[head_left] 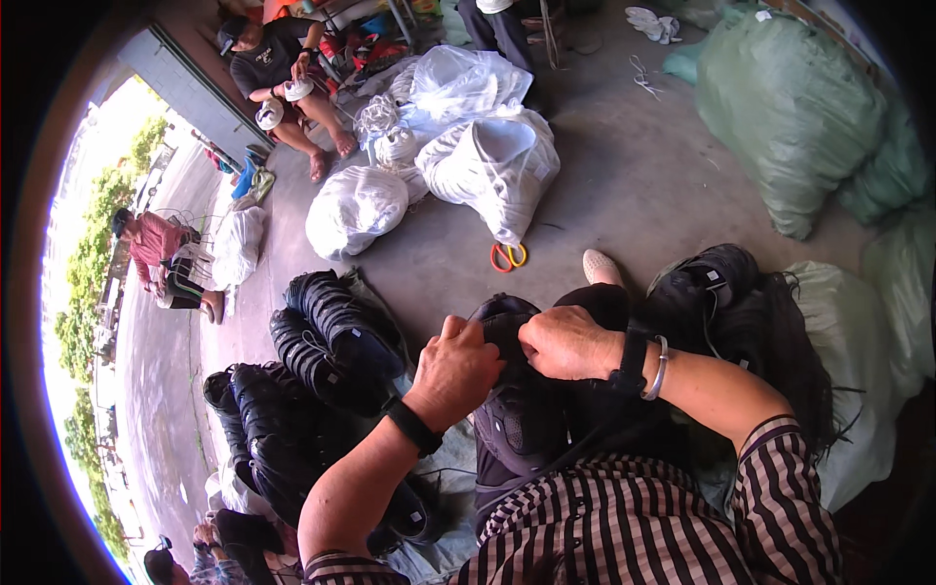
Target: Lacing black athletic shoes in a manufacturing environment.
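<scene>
A black shoe lies on my lap, between my forearms. My left hand is closed in a fist at the shoe's left side, knuckles up. Across from it my right hand is also closed, fingertips pinched together just above the dark upper. The two hands are a short gap apart. Whatever the fingers grip is too small or too hidden to make out. Part of the shoe is covered by my hands.
Black shoes stand in rows at my left, with more black shoes at my right. Scissors lie on the floor ahead, near white sacks. Large green sacks fill the far right. A seated person handles white items.
</scene>
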Demonstrator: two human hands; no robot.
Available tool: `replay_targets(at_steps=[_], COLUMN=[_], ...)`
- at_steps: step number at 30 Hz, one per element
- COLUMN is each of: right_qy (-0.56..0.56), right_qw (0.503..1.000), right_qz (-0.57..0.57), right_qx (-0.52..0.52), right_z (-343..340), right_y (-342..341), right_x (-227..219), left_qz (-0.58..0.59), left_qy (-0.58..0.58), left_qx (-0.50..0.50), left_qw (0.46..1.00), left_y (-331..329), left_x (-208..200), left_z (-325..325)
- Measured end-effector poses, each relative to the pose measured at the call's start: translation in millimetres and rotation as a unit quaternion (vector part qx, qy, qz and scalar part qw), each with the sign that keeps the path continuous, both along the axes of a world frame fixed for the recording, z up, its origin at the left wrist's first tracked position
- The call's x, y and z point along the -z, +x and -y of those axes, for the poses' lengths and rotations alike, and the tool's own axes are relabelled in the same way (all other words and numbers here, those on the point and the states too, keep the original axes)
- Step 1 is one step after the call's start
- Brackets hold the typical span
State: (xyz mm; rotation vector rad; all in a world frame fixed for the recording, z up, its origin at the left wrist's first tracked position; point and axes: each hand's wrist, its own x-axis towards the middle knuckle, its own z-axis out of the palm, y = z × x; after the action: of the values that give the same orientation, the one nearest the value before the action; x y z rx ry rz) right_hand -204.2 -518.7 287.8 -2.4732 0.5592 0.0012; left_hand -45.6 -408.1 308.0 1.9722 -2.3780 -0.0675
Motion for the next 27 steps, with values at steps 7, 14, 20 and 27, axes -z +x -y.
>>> replay_targets(at_steps=[7,14,20,27], right_qy=[0.016,0.006,0.017,0.022], right_qw=[1.000,1.000,0.984,0.991], right_qz=[0.001,0.000,0.125,0.049], right_qx=[0.003,0.025,0.126,0.121], right_z=[-5,-11,-33,-24], right_y=[12,-4,4,-1], right_x=[4,-5,22,11], left_qz=[-0.056,-0.150,-0.164,-0.144], left_qy=[0.041,0.044,0.026,0.052], left_qx=[-0.012,-0.035,-0.033,-0.022], left_qw=[0.998,0.987,0.986,0.988], left_y=[9,18,21,13], left_x=[3,10,16,7], left_z=[-1,-7,-4,-1])
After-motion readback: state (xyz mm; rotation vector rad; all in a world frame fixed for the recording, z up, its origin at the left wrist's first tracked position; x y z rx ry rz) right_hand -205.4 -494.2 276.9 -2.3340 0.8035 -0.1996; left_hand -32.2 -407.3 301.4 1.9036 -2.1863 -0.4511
